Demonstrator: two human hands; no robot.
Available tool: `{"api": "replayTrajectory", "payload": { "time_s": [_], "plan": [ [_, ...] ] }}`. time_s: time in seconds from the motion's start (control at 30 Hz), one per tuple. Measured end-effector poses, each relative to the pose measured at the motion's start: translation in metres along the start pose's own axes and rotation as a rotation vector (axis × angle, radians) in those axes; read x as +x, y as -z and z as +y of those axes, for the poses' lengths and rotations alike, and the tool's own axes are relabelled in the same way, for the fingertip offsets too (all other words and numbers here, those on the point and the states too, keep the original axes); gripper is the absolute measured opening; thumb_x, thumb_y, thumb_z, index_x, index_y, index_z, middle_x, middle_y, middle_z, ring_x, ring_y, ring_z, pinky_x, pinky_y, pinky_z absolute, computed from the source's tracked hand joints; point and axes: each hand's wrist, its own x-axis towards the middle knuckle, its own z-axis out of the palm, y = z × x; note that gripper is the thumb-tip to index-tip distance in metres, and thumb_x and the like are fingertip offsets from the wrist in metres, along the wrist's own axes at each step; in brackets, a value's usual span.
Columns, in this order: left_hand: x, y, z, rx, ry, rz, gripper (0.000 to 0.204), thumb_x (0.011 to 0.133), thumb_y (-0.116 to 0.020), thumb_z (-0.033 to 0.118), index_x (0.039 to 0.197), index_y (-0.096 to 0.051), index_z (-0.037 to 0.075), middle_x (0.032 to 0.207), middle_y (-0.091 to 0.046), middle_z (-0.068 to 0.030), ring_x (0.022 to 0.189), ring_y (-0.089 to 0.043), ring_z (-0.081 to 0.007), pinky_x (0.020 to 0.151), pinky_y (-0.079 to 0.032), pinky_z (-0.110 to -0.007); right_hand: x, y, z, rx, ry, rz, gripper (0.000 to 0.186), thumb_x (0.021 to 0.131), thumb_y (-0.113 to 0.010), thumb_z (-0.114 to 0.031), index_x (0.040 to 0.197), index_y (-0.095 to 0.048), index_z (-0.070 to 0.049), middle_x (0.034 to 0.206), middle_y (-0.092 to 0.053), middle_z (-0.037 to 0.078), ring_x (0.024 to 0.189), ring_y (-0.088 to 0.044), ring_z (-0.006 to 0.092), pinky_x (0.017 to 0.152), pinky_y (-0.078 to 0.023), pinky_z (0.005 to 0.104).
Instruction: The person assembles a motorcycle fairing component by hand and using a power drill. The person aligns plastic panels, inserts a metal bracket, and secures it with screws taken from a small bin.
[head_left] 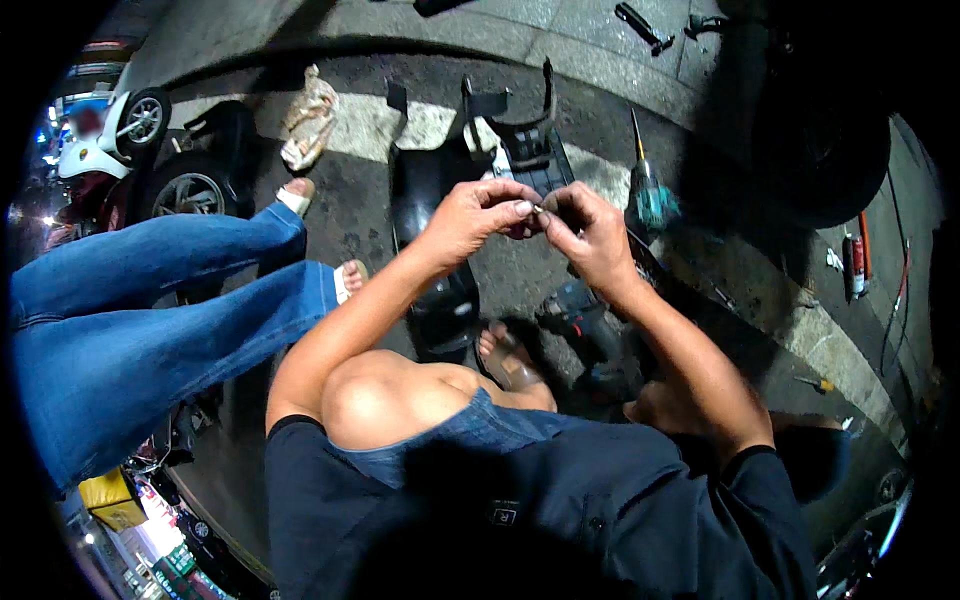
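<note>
Dark pavement (345, 215) beneath tiny pale piece (538, 210)

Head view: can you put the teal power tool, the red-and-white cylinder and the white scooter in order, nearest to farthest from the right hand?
From the right hand:
1. Teal power tool, just to its right.
2. Red-and-white cylinder, far right.
3. White scooter, upper left edge.

On the left side there is a person in wide blue jeans (180, 330) and light sandals (294, 201). Beyond, one can see a white scooter (90, 158). A crumpled pale cloth (311, 118) lies upon a white painted band (362, 132). Far to the right is a red can (855, 265); at lower left, a yellow box (112, 498).
</note>
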Motion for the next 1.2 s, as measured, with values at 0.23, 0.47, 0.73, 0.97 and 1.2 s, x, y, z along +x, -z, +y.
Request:
{"api": "replayTrajectory", "payload": {
  "time_s": [0.23, 0.47, 0.73, 0.97, 1.2],
  "plan": [
    [-0.001, -0.001, -0.004, -0.13, -0.047, 0.07, 0.022, 0.091, -0.065, 0.014, 0.108, -0.062, 0.0, 0.096, -0.067, -0.0076, 0.085, -0.066, -0.0151, 0.078, -0.054, -0.03, 0.007, -0.003, -0.012, 0.18, -0.165, -0.044, 0.02, 0.086, -0.068, -0.016, 0.093, -0.061, 0.002, 0.08, -0.063, 0.011, 0.07, -0.06, 0.0183, 0.064, -0.048, 0.0319],
    [-0.01, 0.021, 0.013, -0.306, 0.01, 0.061, 0.019, 0.093, -0.061, 0.016, 0.109, -0.057, 0.007, 0.102, -0.066, -0.0109, 0.086, -0.067, -0.0192, 0.08, -0.055, -0.037, 0.015, 0.066, 0.075, -0.463, -0.016, -0.191, 0.035, 0.081, -0.072, -0.026, 0.106, -0.061, -0.004, 0.109, -0.062, 0.016, 0.103, -0.059, 0.0333, 0.086, -0.049, 0.0405],
    [-0.055, 0.096, -0.017, -0.669, -0.166, 0.307, 0.017, 0.092, -0.061, 0.012, 0.109, -0.061, 0.006, 0.099, -0.067, -0.0094, 0.082, -0.066, -0.0185, 0.085, -0.055, -0.039, -0.045, 0.152, 0.221, -1.197, -0.05, -0.349, 0.081, 0.067, -0.072, -0.007, 0.141, -0.038, -0.006, 0.116, -0.054, 0.018, 0.109, -0.052, 0.037, 0.092, -0.045, 0.045],
    [-0.072, 0.119, -0.01, -0.763, -0.333, 0.408, 0.011, 0.093, -0.061, 0.011, 0.102, -0.063, 0.004, 0.097, -0.067, -0.0099, 0.085, -0.066, -0.0206, 0.089, -0.054, -0.041, -0.016, 0.141, 0.172, -0.887, -0.049, -0.215, 0.067, 0.068, -0.07, -0.011, 0.131, -0.049, -0.012, 0.107, -0.059, 0.014, 0.099, -0.058, 0.0368, 0.084, -0.048, 0.0437],
    [-0.041, 0.12, 0.0, -0.822, -0.423, 0.284, 0.016, 0.093, -0.059, 0.01, 0.107, -0.062, 0.003, 0.102, -0.067, -0.0124, 0.092, -0.066, -0.0229, 0.092, -0.053, -0.042, 0.009, 0.112, 0.019, 0.364, -0.178, 0.121, 0.036, 0.08, -0.066, -0.009, 0.115, -0.057, -0.004, 0.095, -0.065, 0.006, 0.083, -0.059, 0.0122, 0.075, -0.048, 0.0278]
  ]
}}
